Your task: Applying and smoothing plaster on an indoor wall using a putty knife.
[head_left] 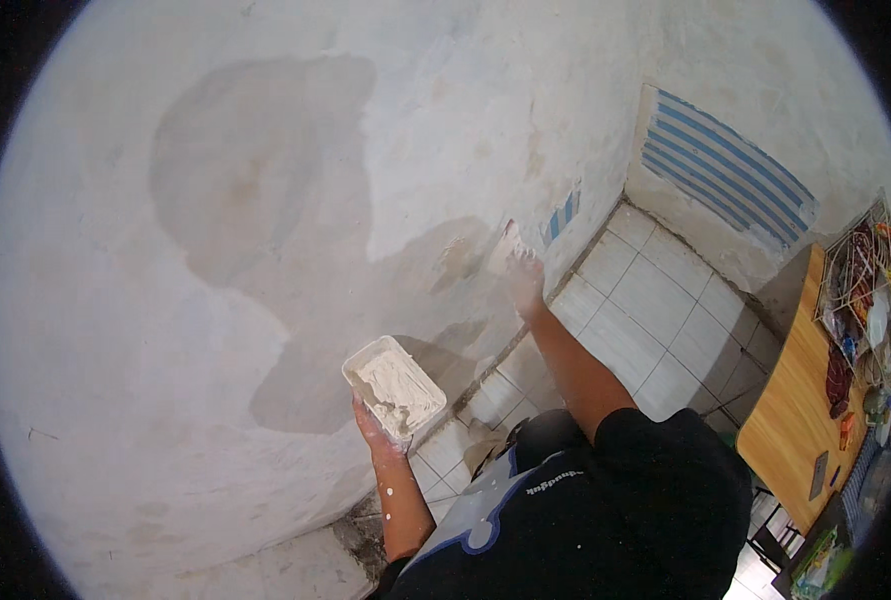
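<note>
Beside the patchy whitish wall [95, 330], over the tiled floor's [630, 300] wall-side edge, holding rectangular white tub [417, 370] in left hand [374, 430], with fingers clamped on its near-left side. Filled partway with creamy white paste [410, 390], uneven on top. Spotted with white on left forearm [399, 505]. Reaching with right hand [523, 275] to the wall, just beside small blue-striped patch [562, 217]; smeared white; cannot tell fingers apart, together or clamped on something. On adjoining wall, near floor's far edge: larger blue-striped patch [730, 165]. Off to the right: wooden tabletop [777, 420], with wire basket [845, 245] by its far corner, dark flat slab [818, 475] toward its near end.
</note>
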The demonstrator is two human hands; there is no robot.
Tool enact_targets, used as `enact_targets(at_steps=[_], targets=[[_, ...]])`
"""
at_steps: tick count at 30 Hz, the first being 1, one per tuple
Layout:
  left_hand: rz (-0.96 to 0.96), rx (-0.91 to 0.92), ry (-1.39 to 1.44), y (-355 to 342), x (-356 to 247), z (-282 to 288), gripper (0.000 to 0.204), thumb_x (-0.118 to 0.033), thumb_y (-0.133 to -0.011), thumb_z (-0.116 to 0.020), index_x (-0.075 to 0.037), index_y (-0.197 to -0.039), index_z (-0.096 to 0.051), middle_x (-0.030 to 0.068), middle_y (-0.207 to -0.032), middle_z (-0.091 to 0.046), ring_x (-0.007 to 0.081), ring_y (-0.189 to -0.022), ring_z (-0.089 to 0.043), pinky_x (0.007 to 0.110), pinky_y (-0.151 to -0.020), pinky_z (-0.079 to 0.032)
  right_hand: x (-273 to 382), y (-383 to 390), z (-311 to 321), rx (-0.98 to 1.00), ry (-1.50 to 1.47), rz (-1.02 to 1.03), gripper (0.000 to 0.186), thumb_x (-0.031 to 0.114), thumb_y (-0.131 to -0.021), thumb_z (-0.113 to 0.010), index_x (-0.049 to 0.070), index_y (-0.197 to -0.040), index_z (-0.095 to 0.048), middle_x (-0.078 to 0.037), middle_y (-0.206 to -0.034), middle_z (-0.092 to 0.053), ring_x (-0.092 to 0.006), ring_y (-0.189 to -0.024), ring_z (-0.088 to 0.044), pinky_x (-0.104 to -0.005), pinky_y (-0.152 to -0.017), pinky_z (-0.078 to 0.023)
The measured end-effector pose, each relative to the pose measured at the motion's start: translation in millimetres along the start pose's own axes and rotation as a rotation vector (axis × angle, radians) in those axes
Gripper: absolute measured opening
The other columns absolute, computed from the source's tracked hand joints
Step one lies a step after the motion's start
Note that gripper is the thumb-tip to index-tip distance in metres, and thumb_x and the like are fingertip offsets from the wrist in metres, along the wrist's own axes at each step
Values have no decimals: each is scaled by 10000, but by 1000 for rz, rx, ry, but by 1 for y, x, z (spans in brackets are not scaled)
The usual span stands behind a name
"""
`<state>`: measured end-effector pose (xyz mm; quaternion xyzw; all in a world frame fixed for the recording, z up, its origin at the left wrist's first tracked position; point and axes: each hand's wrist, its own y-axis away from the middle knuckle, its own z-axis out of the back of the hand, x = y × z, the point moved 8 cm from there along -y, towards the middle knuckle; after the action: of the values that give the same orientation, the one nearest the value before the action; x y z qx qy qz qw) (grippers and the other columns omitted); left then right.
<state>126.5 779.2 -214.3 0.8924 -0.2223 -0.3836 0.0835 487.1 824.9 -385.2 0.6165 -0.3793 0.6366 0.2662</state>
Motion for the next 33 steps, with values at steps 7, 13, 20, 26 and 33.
enact_targets(at_steps=[7, 13, 20, 26, 33], targets=[[-68, -20, -3, -2, 3, -4, 602, -473, -909, -457, -59, -1343, -403, 128, -1286, -511, 318, -1142, -520, 483, -947, -453, 61, -31, 12, -79, 43, 89, 186, 149, -821, -617, 4, -938, -632, -139, -826, -635, -317, -643, -593, -409, -619, -475], [-42, -48, -28, 0, -3, 4, 621, -474, -894, -481, -59, -1349, -401, 125, -1297, -510, 315, -1147, -522, 472, -960, -445, 135, 58, -37, 173, 266, 383, 301, 157, -724, -661, 46, -1003, -661, -182, -976, -660, -350, -948, -618, -414, -834, -483], [40, 26, -18, -13, 3, 1, 604, -471, -890, -495, -70, -1334, -412, 124, -1260, -531, 318, -1102, -553, 487, -909, -484, 153, 127, -81, 603, 414, 592, 327, 89, -669, -663, 45, -992, -649, -166, -1005, -657, -341, -919, -623, -392, -854, -497], [16, 114, 14, -7, 1, -13, 600, -456, -885, -511, -66, -1330, -414, 129, -1264, -526, 318, -1104, -550, 483, -911, -484, 154, 97, -28, 231, 55, 737, 326, 92, -742, -641, 39, -1063, -624, -155, -1030, -649, -315, -896, -634, -381, -784, -519], [-44, -23, 69, -3, 1, -6, 632, -466, -887, -509, -64, -1360, -389, 134, -1304, -509, 327, -1147, -527, 489, -962, -448, 138, 80, -66, 145, 199, 518, 318, 57, -676, -645, 46, -994, -642, -201, -830, -632, -350, -721, -622, -400, -644, -510]])
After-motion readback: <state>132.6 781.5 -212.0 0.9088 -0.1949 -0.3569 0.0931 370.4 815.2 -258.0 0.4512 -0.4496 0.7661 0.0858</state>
